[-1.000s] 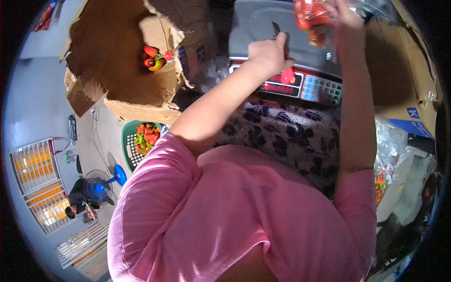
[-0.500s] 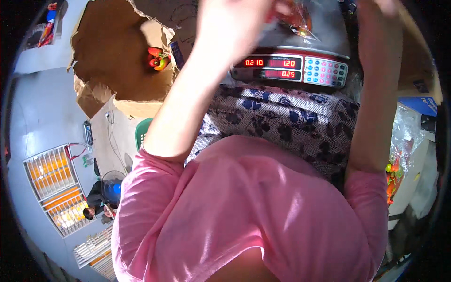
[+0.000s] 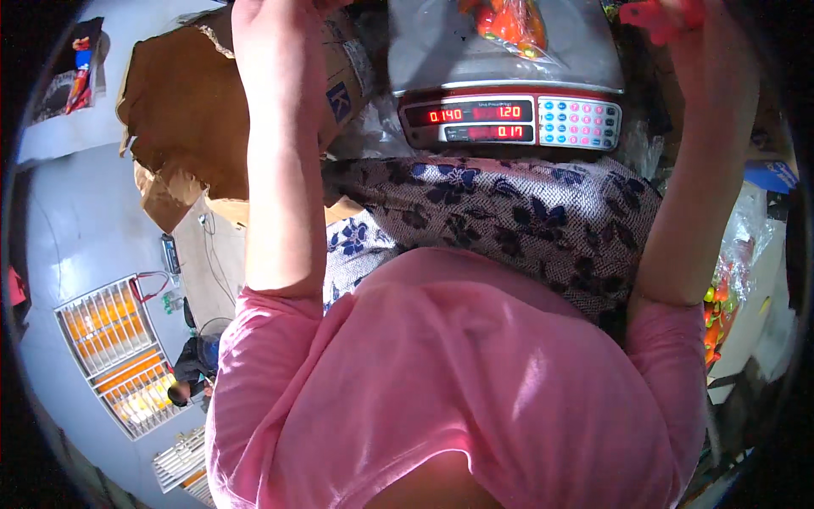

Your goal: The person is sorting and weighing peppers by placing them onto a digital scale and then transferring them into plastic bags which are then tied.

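At the top edge, left of the scale, my left hand (image 3: 280, 19) reaches over the cardboard box; its fingers are mostly cut off by the frame. On the other side of the scale, my right hand (image 3: 708, 21) is raised. A bright red piece (image 3: 657, 19) shows at its fingers, too blurred to name. Between my hands, a clear plastic bag of red and orange peppers (image 3: 513, 30) lies on the metal pan of the digital scale (image 3: 509, 123). Its red display is lit. Neither hand touches the bag or the scale.
A torn cardboard box (image 3: 174, 102) stands at the left. A flowered cloth (image 3: 509, 204) covers my lap before the scale. More peppers (image 3: 719, 310) in clear plastic lie at the right. Farther off at lower left, a person (image 3: 191, 373) is near a barred window (image 3: 119, 352).
My left hand has moved left, off the bag on the scale to above the box. My right hand has shifted right, and red now shows at its fingers. The scale's displayed reading has dropped.
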Available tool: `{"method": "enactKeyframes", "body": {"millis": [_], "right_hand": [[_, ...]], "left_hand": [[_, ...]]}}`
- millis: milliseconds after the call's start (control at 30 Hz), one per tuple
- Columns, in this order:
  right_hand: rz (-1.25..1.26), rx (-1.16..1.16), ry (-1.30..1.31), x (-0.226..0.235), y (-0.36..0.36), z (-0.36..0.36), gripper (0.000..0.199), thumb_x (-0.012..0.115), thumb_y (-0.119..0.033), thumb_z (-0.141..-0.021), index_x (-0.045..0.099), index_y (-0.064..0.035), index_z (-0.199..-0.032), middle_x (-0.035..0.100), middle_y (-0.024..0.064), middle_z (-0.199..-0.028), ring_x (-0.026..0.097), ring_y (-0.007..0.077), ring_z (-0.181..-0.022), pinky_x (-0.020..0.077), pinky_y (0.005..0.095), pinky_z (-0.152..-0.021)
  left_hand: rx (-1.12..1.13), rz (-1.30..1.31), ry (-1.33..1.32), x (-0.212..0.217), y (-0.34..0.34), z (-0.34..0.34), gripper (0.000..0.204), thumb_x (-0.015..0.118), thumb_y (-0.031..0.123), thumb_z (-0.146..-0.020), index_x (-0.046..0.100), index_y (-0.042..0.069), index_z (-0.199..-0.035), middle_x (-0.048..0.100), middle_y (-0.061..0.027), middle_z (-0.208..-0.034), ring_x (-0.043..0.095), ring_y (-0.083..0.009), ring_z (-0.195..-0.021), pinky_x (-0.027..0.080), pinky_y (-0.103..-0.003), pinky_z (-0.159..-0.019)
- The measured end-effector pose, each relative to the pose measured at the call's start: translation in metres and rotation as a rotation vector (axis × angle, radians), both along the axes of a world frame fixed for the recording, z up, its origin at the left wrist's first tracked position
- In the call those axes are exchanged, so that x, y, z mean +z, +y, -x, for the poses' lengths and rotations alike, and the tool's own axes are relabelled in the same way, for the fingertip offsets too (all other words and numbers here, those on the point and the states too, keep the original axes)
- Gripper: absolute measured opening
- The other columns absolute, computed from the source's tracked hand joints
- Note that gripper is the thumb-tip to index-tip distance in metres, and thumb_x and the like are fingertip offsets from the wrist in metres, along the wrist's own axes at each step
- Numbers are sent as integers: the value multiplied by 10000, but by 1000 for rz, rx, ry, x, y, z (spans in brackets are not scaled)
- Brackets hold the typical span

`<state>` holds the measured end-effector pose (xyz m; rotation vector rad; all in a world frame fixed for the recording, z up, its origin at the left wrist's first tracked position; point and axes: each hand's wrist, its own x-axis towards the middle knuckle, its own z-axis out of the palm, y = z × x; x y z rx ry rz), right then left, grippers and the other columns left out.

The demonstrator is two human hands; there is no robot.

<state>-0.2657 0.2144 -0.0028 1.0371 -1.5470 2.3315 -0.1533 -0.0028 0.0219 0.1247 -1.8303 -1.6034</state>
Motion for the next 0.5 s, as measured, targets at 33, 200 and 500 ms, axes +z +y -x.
{"method": "enactKeyframes", "body": {"millis": [33, 200, 500], "right_hand": [[-15, -38, -29, -1, -1, 2, 328, 484, -279, -945, 573, 28, -1021, 551, 29, -806, 442, 40, -519, 427, 192, -557], [-52, -38, -5, -13, -6, 13, 289, 508, -261, -934, 578, 14, -990, 529, 2, -768, 399, 31, -482, 395, 195, -523], [-97, -202, -114, -12, -14, 8, 255, 516, -249, -929, 579, -4, -965, 501, -24, -724, 381, 27, -475, 357, 185, -492]], "left_hand": [[0, -1, -3, -3, -7, 1, 157, 520, 209, -924, 582, 69, -892, 565, 16, -767, 526, -76, -709, 395, -201, -644], [-73, -546, -157, -34, -56, 40, 149, 519, 204, -902, 556, 96, -808, 539, 13, -686, 500, -99, -626, 385, -236, -588], [438, 1552, -890, -164, -170, 105, 267, 545, 249, -867, 610, 66, -1051, 620, -142, -988, 590, -240, -858, 457, -450, -749]]}}
